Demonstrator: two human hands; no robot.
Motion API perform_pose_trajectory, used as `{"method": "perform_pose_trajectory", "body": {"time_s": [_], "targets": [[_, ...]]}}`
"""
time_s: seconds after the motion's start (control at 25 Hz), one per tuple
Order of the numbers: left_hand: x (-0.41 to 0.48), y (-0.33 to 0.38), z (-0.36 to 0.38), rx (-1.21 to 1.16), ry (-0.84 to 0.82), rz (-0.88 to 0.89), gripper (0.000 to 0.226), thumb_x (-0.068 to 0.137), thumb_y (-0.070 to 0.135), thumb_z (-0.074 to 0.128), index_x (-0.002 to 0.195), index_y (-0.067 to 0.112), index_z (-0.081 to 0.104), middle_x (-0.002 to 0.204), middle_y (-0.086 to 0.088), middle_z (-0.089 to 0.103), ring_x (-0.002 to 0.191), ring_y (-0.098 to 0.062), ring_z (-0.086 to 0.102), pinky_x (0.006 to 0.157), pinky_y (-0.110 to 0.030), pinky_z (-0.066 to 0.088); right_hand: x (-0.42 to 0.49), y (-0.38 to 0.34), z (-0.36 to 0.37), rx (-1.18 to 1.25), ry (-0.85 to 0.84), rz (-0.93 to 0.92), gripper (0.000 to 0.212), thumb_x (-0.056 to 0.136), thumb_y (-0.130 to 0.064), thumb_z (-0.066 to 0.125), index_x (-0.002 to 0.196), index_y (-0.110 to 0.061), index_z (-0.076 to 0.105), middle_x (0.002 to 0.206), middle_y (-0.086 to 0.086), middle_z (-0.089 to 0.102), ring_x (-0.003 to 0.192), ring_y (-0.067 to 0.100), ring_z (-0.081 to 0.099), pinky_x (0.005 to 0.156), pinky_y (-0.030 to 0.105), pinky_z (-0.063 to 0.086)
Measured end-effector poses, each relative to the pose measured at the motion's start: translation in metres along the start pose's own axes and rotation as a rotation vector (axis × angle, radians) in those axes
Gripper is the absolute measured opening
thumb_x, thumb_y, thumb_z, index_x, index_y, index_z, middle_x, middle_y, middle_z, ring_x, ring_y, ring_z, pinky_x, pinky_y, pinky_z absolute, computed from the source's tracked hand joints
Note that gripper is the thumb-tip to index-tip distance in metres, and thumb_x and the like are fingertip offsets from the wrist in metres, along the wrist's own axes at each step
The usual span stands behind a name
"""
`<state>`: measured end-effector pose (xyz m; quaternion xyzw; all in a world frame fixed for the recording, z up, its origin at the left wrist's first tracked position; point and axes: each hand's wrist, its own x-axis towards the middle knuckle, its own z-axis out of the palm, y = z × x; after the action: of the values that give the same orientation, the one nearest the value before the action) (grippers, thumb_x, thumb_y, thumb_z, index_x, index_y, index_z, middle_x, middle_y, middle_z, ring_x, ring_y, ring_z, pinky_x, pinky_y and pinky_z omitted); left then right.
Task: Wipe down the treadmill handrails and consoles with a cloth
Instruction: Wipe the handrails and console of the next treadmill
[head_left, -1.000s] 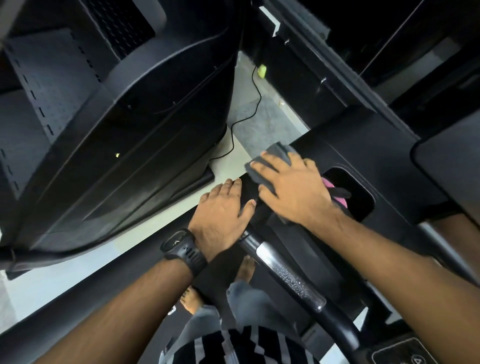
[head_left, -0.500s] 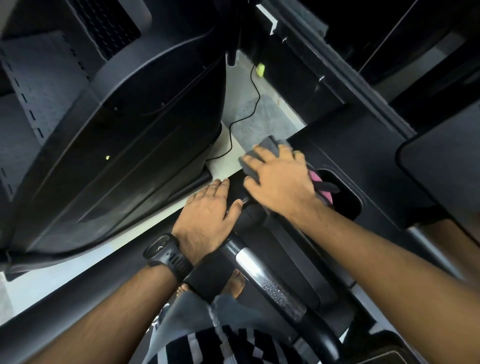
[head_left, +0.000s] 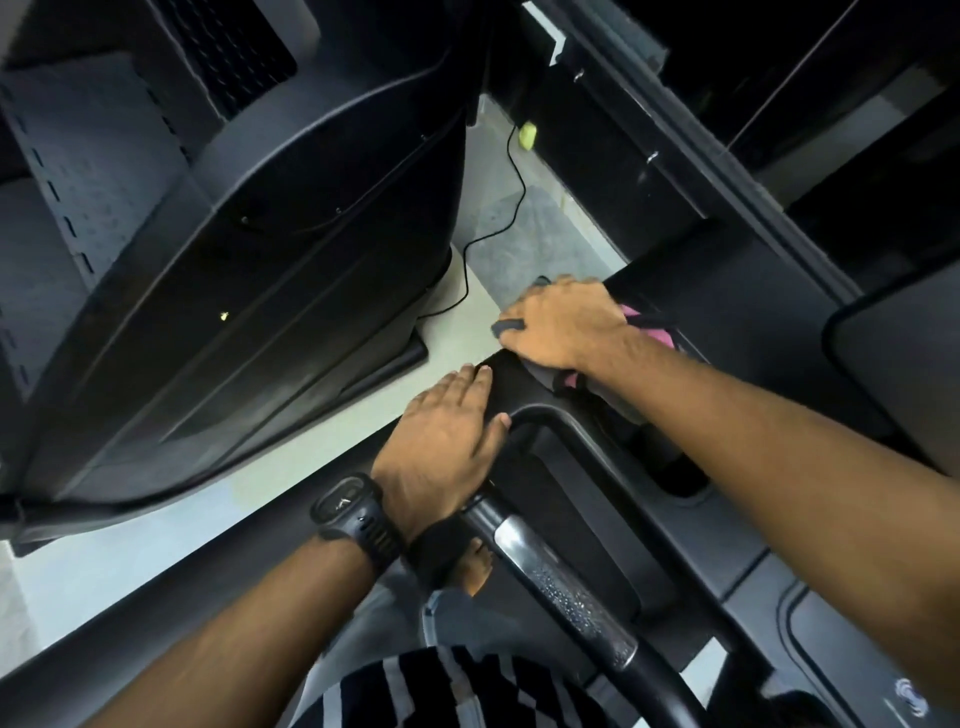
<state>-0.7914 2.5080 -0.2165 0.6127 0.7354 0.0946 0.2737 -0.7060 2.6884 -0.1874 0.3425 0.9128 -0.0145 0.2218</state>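
I'm clamping the cloth (head_left: 511, 326) in my right grip (head_left: 563, 325); the handrail (head_left: 566, 582) is running toward me beside my flat, unclenched left grip (head_left: 447, 431).

What we count here
We see two hands, the left hand (head_left: 447, 421) and the right hand (head_left: 561, 325), one cloth (head_left: 509, 326), one watch (head_left: 353, 514), one handrail (head_left: 561, 582), one cable (head_left: 511, 208), one foot (head_left: 475, 569).
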Motion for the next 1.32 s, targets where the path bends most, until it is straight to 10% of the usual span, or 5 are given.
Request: {"method": "perform_pose_trajectory", "body": {"time_s": [0.16,0.64,0.8,0.92,1.32], "targets": [[0.006,-0.001,-0.001,-0.013,-0.007,0.034,0.067,0.102,0.05,0.025,0.156,0.011,0.017,0.163,-0.011,0.021,0.15,-0.022,0.018,0.122,-0.041,0.018,0.001,-0.008,0.003,0.004,-0.059,-0.205,0.054,0.093,-0.064,0.024,0.135,-0.049,0.056,0.14,-0.005,0.058,0.123,0.024,0.054,0.1,0.045,0.042],[0.023,0.006,-0.004,-0.052,-0.033,0.068,0.066,0.102,0.05,0.027,0.157,0.014,0.013,0.164,-0.007,0.016,0.151,-0.018,0.013,0.123,-0.036,0.013,0.0,0.047,-0.004,-0.023,0.027,0.286,0.052,0.097,-0.056,0.032,0.139,-0.035,0.054,0.144,0.001,0.053,0.127,0.032,0.047,0.098,0.049,0.039],[0.029,0.009,-0.003,-0.043,-0.031,0.079,0.067,0.102,0.049,0.026,0.156,0.012,0.014,0.163,-0.009,0.018,0.151,-0.019,0.015,0.123,-0.036,0.014,-0.036,0.019,0.018,0.014,0.138,-0.011,0.059,0.093,-0.06,0.033,0.148,-0.044,0.043,0.155,-0.013,0.043,0.138,0.026,0.041,0.106,0.048,0.036],[0.031,0.012,-0.004,-0.052,-0.035,0.067,0.066,0.102,0.049,0.029,0.156,0.012,0.016,0.163,-0.008,0.019,0.151,-0.018,0.016,0.122,-0.037,0.016,-0.033,0.03,0.012,0.111,0.151,0.352,0.057,0.095,-0.057,0.038,0.15,-0.043,0.042,0.158,-0.013,0.039,0.143,0.028,0.033,0.108,0.051,0.034],[0.036,0.016,-0.004,-0.035,-0.036,0.067,0.067,0.102,0.048,0.029,0.156,0.012,0.015,0.164,-0.008,0.018,0.151,-0.018,0.015,0.122,-0.039,0.017,-0.058,0.008,0.032,0.028,0.276,0.226,0.059,0.093,-0.052,0.037,0.149,-0.038,0.046,0.158,-0.009,0.041,0.144,0.034,0.034,0.107,0.054,0.035]]}}
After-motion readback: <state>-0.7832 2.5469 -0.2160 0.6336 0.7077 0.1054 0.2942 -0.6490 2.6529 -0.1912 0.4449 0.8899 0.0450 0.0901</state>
